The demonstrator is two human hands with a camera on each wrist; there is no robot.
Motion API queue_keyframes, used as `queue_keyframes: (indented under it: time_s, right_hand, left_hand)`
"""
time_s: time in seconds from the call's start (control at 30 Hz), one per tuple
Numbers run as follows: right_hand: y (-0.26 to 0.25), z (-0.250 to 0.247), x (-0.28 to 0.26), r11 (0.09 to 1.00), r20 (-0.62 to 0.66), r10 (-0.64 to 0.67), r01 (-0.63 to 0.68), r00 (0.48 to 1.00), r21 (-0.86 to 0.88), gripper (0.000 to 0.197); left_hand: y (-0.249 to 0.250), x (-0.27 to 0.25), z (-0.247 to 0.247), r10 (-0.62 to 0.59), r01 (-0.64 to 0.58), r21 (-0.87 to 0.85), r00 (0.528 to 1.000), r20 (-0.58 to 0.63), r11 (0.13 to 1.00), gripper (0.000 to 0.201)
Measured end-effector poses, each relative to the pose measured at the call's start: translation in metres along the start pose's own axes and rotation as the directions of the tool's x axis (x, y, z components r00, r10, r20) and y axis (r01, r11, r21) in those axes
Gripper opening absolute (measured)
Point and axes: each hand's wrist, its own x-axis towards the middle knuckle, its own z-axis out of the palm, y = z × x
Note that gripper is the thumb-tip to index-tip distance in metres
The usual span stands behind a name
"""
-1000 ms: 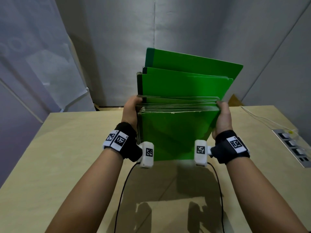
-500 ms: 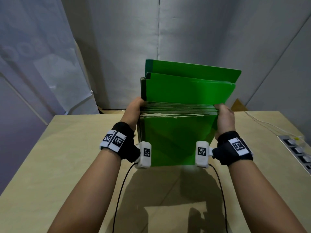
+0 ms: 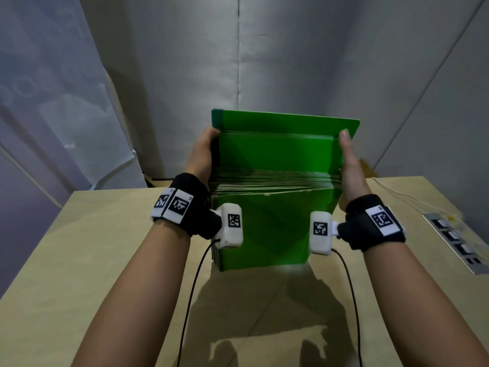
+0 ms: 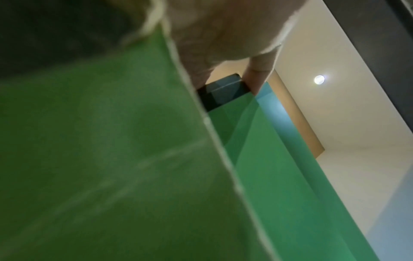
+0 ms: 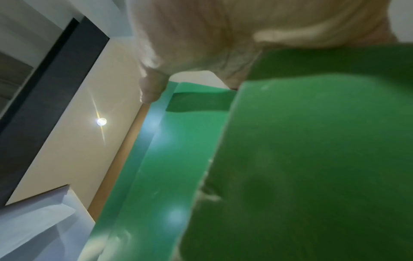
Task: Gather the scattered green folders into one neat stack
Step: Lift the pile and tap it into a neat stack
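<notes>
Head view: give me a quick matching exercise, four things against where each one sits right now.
Things:
1. left hand
2. right hand
3. green folders
4. power strip

Places:
A. lying on the table at its right edge
B. standing on edge on the table between the two hands
C. against the right side of the bundle, fingers straight
D. against the left side of the bundle

Pairs: 1-D, 2-C, 3-B, 4-A
</notes>
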Motion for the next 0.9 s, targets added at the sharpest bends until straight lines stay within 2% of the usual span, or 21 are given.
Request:
queue_keyframes:
  time_s: [0.13, 0.23, 0.33, 0.37, 0.43, 0.5, 0.6, 0.67, 0.73, 0.8, 0.87, 0.9]
  right_hand:
    - [-0.007, 0.003, 0.004, 0.998, 0.001, 0.054, -0.054, 0.999, 0.016, 0.096]
    - [-0.007, 0.002, 0.007, 0.996, -0.014, 0.085, -0.084, 0.996, 0.007, 0.096]
    - [-0.008, 0.001, 0.005, 0.997, 0.003, 0.076, -0.076, 0.997, 0.000, 0.096]
    - [-0.007, 0.000, 0.007, 0.997, -0.004, 0.076, -0.076, 0.997, 0.003, 0.096]
    - [-0.007, -0.001, 0.006, 0.997, -0.014, 0.074, -0.073, 0.997, 0.007, 0.092]
    - [-0.008, -0.002, 0.006, 0.994, 0.027, 0.091, -0.092, 0.995, 0.053, 0.089]
    - [-0.015, -0.005, 0.007, 0.992, 0.095, 0.045, -0.055, 0.994, 0.110, 0.074]
    - [-0.018, -0.005, 0.009, 0.994, 0.070, 0.050, -0.057, 0.996, 0.098, 0.083]
    - [-0.020, -0.005, 0.011, 0.991, 0.067, 0.077, -0.084, 0.995, 0.105, 0.105]
    - [-0.020, -0.007, 0.017, 0.989, 0.080, 0.096, -0.104, 0.992, 0.108, 0.117]
    - [-0.019, -0.007, 0.018, 0.988, 0.103, 0.122, -0.131, 0.987, 0.085, 0.110]
    - [-0.019, -0.007, 0.017, 0.990, 0.094, 0.114, -0.121, 0.989, 0.070, 0.097]
  left_hand:
    - [0.000, -0.005, -0.003, 0.016, -0.017, -0.064, 1.000, -0.023, 0.998, 0.036]
    - [0.002, -0.005, -0.003, 0.035, -0.036, -0.096, 0.999, -0.017, 0.995, 0.053]
    - [0.001, 0.000, 0.000, -0.017, 0.014, -0.030, 0.996, -0.090, 0.999, 0.082]
    - [-0.001, 0.003, 0.000, -0.028, 0.026, -0.025, 0.992, -0.120, 0.999, 0.085]
    - [-0.002, 0.003, 0.003, -0.035, 0.027, -0.055, 0.989, -0.142, 0.998, 0.074]
    - [-0.001, 0.001, 0.004, -0.042, 0.032, -0.070, 0.988, -0.146, 0.997, 0.071]
    - [-0.007, 0.002, 0.002, 0.001, -0.014, -0.082, 0.988, -0.156, 0.997, 0.064]
    - [-0.012, 0.002, -0.001, 0.051, -0.066, -0.103, 0.988, -0.148, 0.993, 0.057]
    - [-0.014, 0.000, -0.005, 0.062, -0.077, -0.148, 0.993, -0.102, 0.986, 0.071]
    - [-0.013, 0.001, -0.009, 0.047, -0.057, -0.171, 0.997, -0.067, 0.984, 0.089]
    - [-0.008, 0.003, -0.011, 0.012, -0.019, -0.170, 0.999, -0.041, 0.985, 0.097]
    - [-0.007, 0.005, -0.010, -0.011, 0.004, -0.175, 0.999, -0.038, 0.984, 0.096]
